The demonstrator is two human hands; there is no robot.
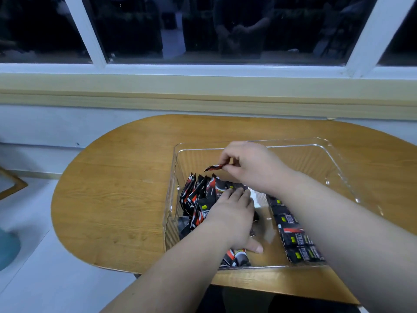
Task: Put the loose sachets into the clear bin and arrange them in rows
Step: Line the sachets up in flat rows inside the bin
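No lettering can be read. The small black foil sachets with red and white markings, lying in a row along the right side of the clear plastic bin, carry white block print and little yellow-green squares, but the print is too blurred to make out. The sachets heaped at the left are just as illegible.

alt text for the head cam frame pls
A person's right hand pinches a single sachet above a clear bin on a wooden table, while the left hand presses on upright sachets at the bin's left. Dark window behind.
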